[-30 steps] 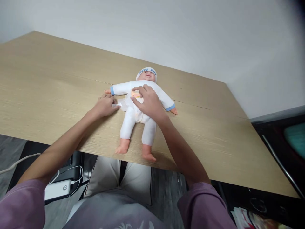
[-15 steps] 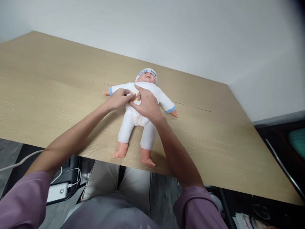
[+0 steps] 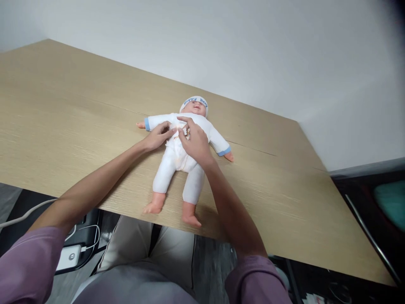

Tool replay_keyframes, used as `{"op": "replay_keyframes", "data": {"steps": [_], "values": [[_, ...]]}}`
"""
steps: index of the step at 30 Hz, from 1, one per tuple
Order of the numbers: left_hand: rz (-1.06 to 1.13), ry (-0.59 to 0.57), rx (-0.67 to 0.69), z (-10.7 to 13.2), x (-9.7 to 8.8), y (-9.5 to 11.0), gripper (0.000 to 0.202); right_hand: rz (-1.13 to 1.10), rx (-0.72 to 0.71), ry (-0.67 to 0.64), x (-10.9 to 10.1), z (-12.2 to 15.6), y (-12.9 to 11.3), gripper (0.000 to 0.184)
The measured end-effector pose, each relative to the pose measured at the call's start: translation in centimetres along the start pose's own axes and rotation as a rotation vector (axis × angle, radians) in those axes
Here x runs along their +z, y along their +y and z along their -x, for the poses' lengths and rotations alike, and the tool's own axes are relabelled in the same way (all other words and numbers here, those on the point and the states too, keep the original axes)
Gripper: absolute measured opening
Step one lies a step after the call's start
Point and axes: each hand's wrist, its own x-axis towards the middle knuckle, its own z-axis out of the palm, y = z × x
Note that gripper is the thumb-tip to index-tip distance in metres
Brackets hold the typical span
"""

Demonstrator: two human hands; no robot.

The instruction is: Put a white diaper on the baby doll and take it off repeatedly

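A baby doll (image 3: 193, 185) in a white suit with blue cuffs and a cap lettered "Happy Baby" lies on its back, feet toward me. A white diaper (image 3: 181, 157) is wrapped around its hips over the suit. At the waist on the left, my left hand (image 3: 158, 136) is closed, thumb and fingers pinching the diaper's edge. My right hand (image 3: 196, 143) reaches over the belly. Its thumb and fingers grip a small white part of the diaper's front, partly hidden by the fingers.
The doll lies on a wooden table (image 3: 79, 139) with a pale wall (image 3: 221, 50) behind. Below the front edge at the left, a white power bank (image 3: 68, 257) with a cable sits on a black surface. Dark furniture (image 3: 357, 202) stands at the right.
My hands have moved slightly apart at the diaper's waist, the left one a little left and the right one a little right. The view has shifted slightly.
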Motion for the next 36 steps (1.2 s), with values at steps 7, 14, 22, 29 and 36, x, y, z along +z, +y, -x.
{"op": "replay_keyframes", "data": {"steps": [7,14,22,29,36], "values": [[-0.306,0.145,0.073,0.6,0.6,0.8,0.039,-0.030,-0.003,0.102,-0.5,0.0,-0.8,0.042],[-0.694,0.306,0.286,7.2,3.6,7.5,0.025,-0.172,0.062,0.275,-3.9,6.1,-4.2,0.028],[-0.875,-0.277,0.135,12.7,3.7,8.1,0.031,-0.067,-0.065,-0.103,-4.4,15.7,-3.4,0.013],[-0.927,-0.026,0.080,10.0,4.1,6.2,0.039,0.174,0.064,-0.007,-2.3,13.8,-1.2,0.017],[-0.787,-0.079,0.217,7.8,3.5,4.4,0.032,0.177,0.075,0.028,-0.9,12.6,-0.9,0.018]]}}
